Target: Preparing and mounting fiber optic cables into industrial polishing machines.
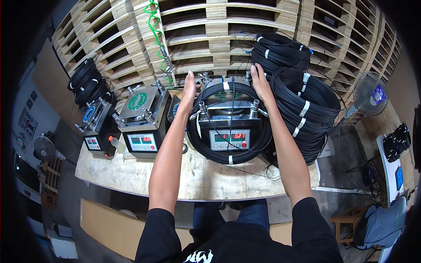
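Though apart, left hand [190, 91] and right hand [260, 84] fingers-forward.

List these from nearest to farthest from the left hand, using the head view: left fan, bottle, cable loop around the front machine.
From the left hand:
1. Cable loop: just right of it.
2. Bottle: left, between two machines.
3. Left fan: far left, beyond the table.

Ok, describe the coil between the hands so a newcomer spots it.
On the wooden workbench, find the machine between the left hand and right hand. The coil is the black ring framing its lit display. Unlike the tall coil stack to its right, it is one slim bundle with the machine showing through.
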Demonstrator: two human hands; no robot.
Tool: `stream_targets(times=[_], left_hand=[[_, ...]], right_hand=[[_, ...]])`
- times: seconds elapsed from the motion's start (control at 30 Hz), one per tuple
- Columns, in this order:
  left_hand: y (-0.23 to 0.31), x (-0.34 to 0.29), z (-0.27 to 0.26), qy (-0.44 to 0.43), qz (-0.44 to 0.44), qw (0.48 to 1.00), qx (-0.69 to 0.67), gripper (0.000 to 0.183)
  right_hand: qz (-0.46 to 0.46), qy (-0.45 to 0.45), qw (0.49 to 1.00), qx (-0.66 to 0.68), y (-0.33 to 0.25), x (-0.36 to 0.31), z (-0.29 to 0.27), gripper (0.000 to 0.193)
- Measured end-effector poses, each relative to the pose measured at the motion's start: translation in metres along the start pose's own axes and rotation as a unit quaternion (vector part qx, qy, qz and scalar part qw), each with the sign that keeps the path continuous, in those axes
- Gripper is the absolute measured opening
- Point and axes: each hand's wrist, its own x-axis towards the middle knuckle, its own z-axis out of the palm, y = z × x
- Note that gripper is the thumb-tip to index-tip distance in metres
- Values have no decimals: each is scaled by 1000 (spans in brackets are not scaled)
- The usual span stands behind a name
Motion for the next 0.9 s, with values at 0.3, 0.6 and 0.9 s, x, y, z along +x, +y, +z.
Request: stream_targets(times=[0.3,0.6,0.9], left_hand=[[9,-13,1,26,3,1000,4,97],[10,-13,5,-42,-3,999,-1,98],[7,-15,8,30,68,997,35,94]], right_hand=[[68,-12,979,190,-9,-8,-9,77],[49,17,985,167,-2,-5,-4,78],[6,1,992,129,-2,-5,-7,76]])
